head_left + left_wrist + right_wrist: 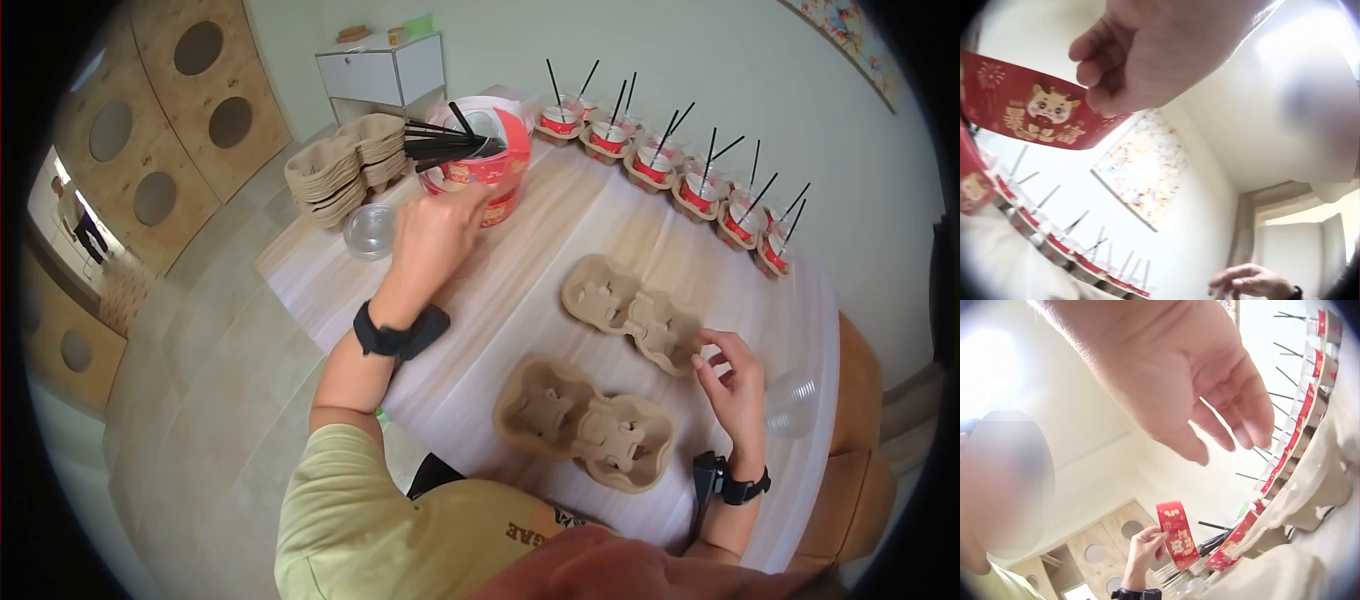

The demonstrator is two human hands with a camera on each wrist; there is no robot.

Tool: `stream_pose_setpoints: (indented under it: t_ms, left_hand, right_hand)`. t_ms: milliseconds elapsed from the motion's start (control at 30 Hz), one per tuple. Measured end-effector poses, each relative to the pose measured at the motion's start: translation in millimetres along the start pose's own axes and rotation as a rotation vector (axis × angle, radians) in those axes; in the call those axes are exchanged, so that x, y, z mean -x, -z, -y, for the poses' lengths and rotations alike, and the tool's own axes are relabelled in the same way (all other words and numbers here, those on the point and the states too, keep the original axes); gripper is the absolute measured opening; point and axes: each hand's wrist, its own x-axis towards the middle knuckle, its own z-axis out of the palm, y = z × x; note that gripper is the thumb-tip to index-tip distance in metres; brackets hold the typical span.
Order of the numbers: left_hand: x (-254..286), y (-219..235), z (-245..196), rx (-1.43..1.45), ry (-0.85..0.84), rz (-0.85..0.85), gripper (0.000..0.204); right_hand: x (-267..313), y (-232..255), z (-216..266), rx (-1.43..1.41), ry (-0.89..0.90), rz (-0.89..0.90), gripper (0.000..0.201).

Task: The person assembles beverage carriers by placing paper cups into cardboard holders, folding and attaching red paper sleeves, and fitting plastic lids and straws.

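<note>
My left hand pinches a red paper cup sleeve printed with gold characters and a cartoon animal. It is raised beside a round tub with red sleeves about it; a bunch of black straws sticks out there. My right hand, fingers loosely bent and holding nothing, hovers at the right end of a two-cup pulp carrier. In the right wrist view, its fingers hang apart. A second pulp carrier lies nearer my body, its wells without cups.
Along the wall side stands a row of carriers holding red-sleeved cups with black straws. Stacked pulp carriers sit at the far left, beside a clear plastic cup. More clear cups lie near the right edge, by a brown chair.
</note>
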Motion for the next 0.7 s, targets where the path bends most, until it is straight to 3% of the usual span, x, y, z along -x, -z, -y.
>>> stream_pose_setpoints:
  t_ms: [67,100,167,233,400,500,567,600,667,700]
  left_hand:
    - [2.1,11.4,-26.8,0.133,-0.209,-0.132,0.019]
    - [5.8,11.8,-37.0,0.176,-0.326,-0.163,0.022]
    - [11.5,4.0,-59.3,0.267,-0.524,-0.171,0.028]
    - [14.3,3.3,-83.8,0.397,-0.631,-0.126,0.031]
    - [8.4,-6.0,-104.7,0.412,-0.746,-0.151,0.027]
    - [4.8,-10.5,-99.0,0.525,-0.652,-0.13,0.034]
    - [0.3,-9.8,-87.4,0.891,-0.308,-0.068,0.056]
    - [-4.3,-9.1,-84.2,0.893,-0.311,-0.064,0.056]
    - [-14.3,-4.4,-80.7,1.448,0.182,0.231,0.077]
    - [-16.9,-1.4,-83.4,1.444,0.179,0.231,0.077]
  right_hand:
    - [-4.6,3.4,3.7,-0.575,-0.128,0.171,0.039]
    - [-8.5,1.9,9.8,-0.57,-0.122,0.17,0.039]
    - [-15.4,-6.8,27.1,-0.931,0.092,0.165,0.051]
    - [-18.5,-16.3,29.7,-1.013,0.151,0.164,0.055]
    - [-16.7,-18.1,23.6,-1.198,0.197,0.041,0.034]
    - [-13.6,-12.3,25.1,-1.225,0.189,-0.056,0.032]
    - [-11.6,-3.4,18.3,-1.17,0.231,-0.033,0.032]
    - [-9.6,-1.0,16.4,-1.119,0.213,-0.015,0.034]
    - [-7.7,-1.3,8.5,-1.078,0.229,0.047,0.029]
    - [-6.9,-2.1,7.0,-1.035,0.246,0.111,0.026]
